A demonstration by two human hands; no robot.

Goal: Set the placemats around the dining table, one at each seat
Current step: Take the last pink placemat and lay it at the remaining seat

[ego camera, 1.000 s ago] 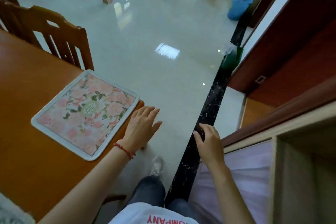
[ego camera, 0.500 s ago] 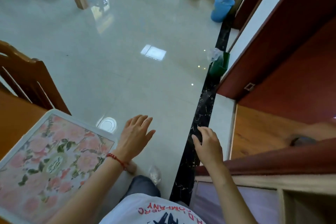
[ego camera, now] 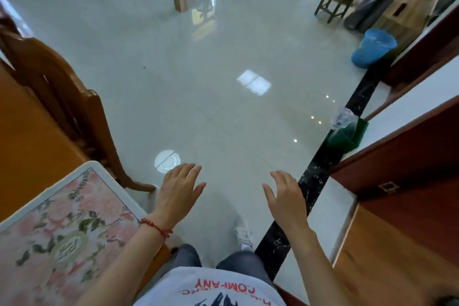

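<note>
Both hands are off the work: the left hand (ego camera: 179,190), with a red bracelet at its wrist, hovers just past the corner of the counter (ego camera: 27,136) with its fingers spread and relaxed, holding nothing. The right hand (ego camera: 285,196) hangs over the glossy floor (ego camera: 223,62) beside a black marble strip (ego camera: 320,166), its fingers loosely bent and likewise holding nothing.

One floral placemat (ego camera: 62,233) lies flat at the near corner of the counter, its white border close to the edge, just in front of a wooden chair (ego camera: 64,97) pushed in along the far side. That seat looks served, so the step in hand reads as the gap between placements. No further placemat shows in this view, and the rest of the counter runs out of sight to the left.

Judging by the task, the next move calls for fetching another placemat, wherever the supply is, then carrying it to a seat not yet covered and laying it square to the counter edge.
</note>
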